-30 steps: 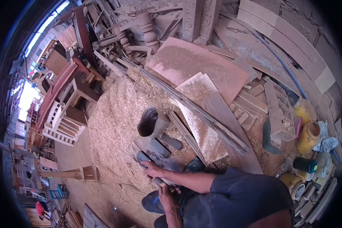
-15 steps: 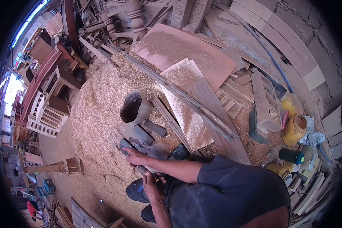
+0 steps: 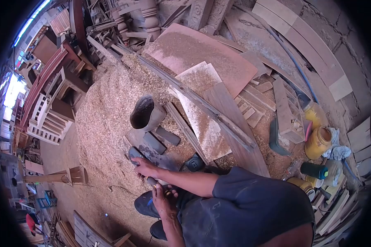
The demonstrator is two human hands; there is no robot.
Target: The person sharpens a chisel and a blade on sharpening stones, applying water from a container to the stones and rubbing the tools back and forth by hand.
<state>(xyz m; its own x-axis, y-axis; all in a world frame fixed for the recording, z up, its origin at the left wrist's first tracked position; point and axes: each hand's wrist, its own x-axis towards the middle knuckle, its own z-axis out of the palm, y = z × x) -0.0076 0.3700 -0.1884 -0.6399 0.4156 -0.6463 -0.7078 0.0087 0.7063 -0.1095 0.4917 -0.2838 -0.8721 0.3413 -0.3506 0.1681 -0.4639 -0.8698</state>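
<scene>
My right hand (image 3: 146, 168) reaches in from the right, its fingers closed around the near end of a dark grey oblong block (image 3: 135, 154). Below it, my left hand (image 3: 164, 199) is closed around a grey blunt-ended piece (image 3: 152, 181). Whether this piece joins the block under my right hand is hidden. Two more dark flat blocks, a wide one (image 3: 154, 143) and a narrower one (image 3: 168, 136), lie beside a wet-looking board (image 3: 141, 139). Just beyond them stands an open, cut-down container (image 3: 147, 113) with dark insides.
Wood shavings (image 3: 105, 111) cover the floor. Long wooden strips (image 3: 185, 88) and dusty sheets (image 3: 206, 51) lie ahead on the right. Yellow jars (image 3: 317, 142) and a dark green bottle (image 3: 314, 169) stand at my right side. Wooden chairs (image 3: 49, 119) are at the far left.
Both hands have shifted slightly left along with the view. My right hand stays on the dark block and my left hand keeps its grip.
</scene>
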